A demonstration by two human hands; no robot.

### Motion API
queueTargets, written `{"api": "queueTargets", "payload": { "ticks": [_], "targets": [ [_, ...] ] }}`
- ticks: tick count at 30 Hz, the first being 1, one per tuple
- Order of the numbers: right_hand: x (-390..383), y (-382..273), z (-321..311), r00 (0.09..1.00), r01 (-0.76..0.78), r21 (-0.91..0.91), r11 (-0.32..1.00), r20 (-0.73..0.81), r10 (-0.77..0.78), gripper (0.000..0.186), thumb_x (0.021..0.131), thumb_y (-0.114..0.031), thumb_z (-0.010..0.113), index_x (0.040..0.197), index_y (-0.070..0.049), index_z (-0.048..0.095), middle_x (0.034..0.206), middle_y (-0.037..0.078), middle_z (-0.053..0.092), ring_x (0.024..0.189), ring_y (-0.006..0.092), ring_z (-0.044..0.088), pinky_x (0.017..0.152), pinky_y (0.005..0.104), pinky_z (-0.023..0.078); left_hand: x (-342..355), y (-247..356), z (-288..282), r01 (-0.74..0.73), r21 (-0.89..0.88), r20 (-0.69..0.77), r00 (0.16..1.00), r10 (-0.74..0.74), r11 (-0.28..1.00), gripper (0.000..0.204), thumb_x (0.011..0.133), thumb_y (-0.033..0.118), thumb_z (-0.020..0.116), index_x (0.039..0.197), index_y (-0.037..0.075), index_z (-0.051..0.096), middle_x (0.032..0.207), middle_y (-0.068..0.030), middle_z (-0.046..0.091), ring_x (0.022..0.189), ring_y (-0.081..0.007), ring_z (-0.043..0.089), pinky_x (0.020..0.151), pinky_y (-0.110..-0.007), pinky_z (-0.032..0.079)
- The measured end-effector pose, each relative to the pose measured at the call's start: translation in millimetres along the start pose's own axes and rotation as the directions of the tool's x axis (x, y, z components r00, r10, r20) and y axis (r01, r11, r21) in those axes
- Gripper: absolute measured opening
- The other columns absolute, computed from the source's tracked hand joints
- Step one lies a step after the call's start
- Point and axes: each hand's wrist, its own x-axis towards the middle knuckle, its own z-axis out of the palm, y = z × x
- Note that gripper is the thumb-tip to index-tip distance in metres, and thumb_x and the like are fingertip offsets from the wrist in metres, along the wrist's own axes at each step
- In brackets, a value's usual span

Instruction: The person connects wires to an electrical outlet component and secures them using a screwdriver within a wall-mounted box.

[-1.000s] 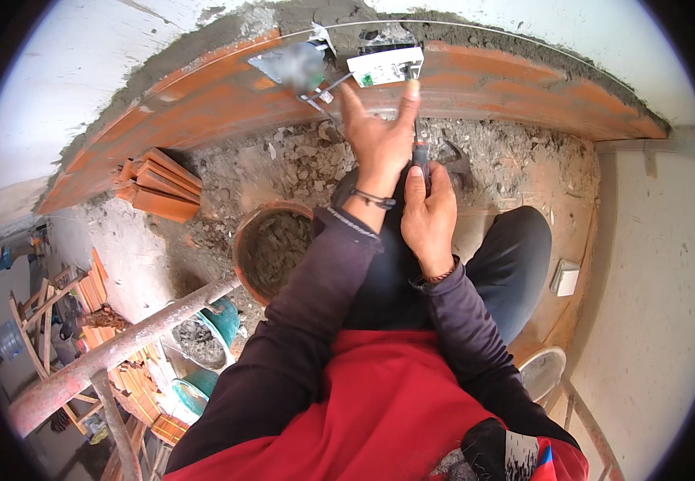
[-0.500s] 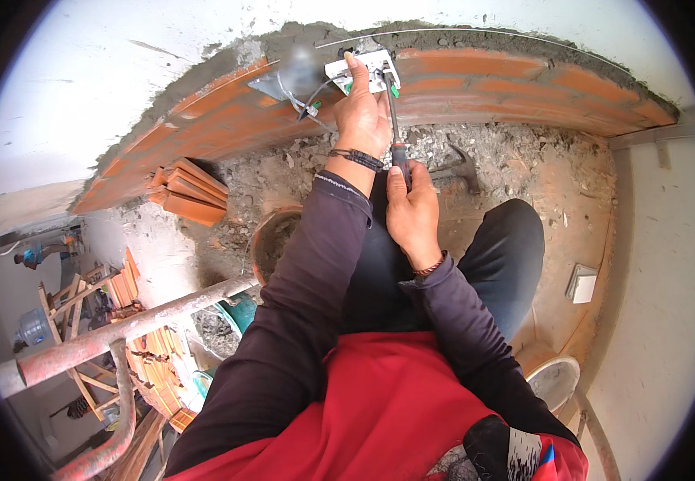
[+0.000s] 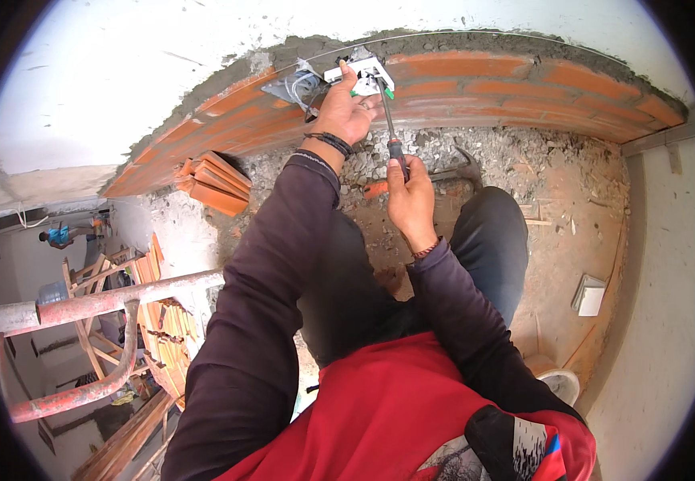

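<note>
Head view shows the person's left hand (image 3: 347,112) pressed against a small white plastic electrical fitting (image 3: 363,74) set in a recess at the top of the red brick wall (image 3: 523,84), fingers curled round its edge to pin it there. Grey wires (image 3: 303,82) loop out of the opening just beside it. Lower down, the right hand (image 3: 411,196) grips the dark handle of a slim steel-shafted screwdriver (image 3: 387,120), fingers wrapped tight, with the tip up at the fitting. From where I stand, the tip could slip off and jab the holding fingers, since they sit touching the fitting. A tilted shaft might also nick the loose wires. Rubble and a grey-headed hammer (image 3: 463,164) lie below on the dusty floor (image 3: 572,208).
</note>
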Motion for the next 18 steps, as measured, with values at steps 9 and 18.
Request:
{"api": "queueTargets", "payload": {
  "ticks": [9,18],
  "targets": [
    [1,-22,-18,0.981,-0.14,0.153,0.978,0.154,0.117,0.031,0.102,-0.026,0.061,0.111,0.004,0.061,0.075,0.007,0.065,0.057,0.0164,0.068,0.054,0.0313,0.051,34,14,-27,0.008,-0.084,0.196,0.981,0.009,0.996,0.036,0.105,0.032,0.061,0.134,0.011,0.053,0.129,-0.0121,0.058,0.118,-0.0314,0.055,0.103,-0.053,0.047],
    [14,-7,-28,0.973,-0.2,0.199,0.959,0.157,0.17,0.024,0.105,-0.022,0.06,0.118,-0.002,0.059,0.07,-0.003,0.055,0.049,0.0033,0.041,0.042,0.0225,0.03,26,-7,-9,-0.088,-0.011,0.218,0.972,0.088,0.996,0.029,0.111,0.035,0.046,0.126,0.014,0.06,0.112,-0.0037,0.07,0.107,-0.0254,0.064,0.104,-0.051,0.045]
  ]
}}
